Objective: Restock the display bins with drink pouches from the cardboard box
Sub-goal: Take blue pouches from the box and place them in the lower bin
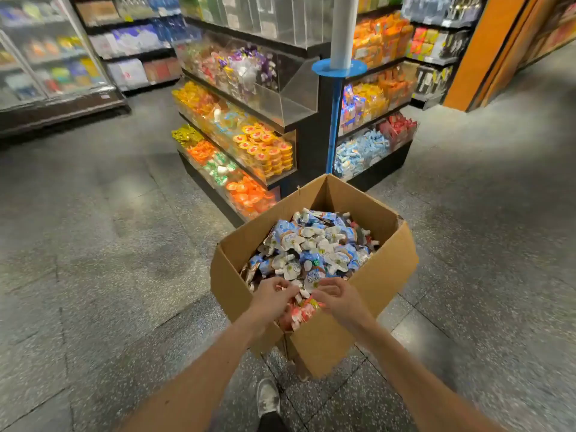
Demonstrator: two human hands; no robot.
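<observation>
An open cardboard box (374, 291) stands on the floor in front of me, heaped with blue-and-white drink pouches (314, 244); red ones (299, 316) lie at its near corner. My left hand (272, 294) and my right hand (338, 296) both reach into the near corner, fingers curled down among the pouches. The left fingers close around a few small pouches. Whether the right hand holds anything is hidden by its own fingers. The tiered display bins (249, 145) stand just beyond the box, with blue pouches in a low bin (361, 154) on the right side.
A blue pole with a white tube (335, 113) rises at the display's corner. An empty clear bin (290, 95) sits on an upper tier. Glass-door coolers (46, 57) stand at the left, an orange wall (486, 51) at the right. My shoe (267, 397) is below the box.
</observation>
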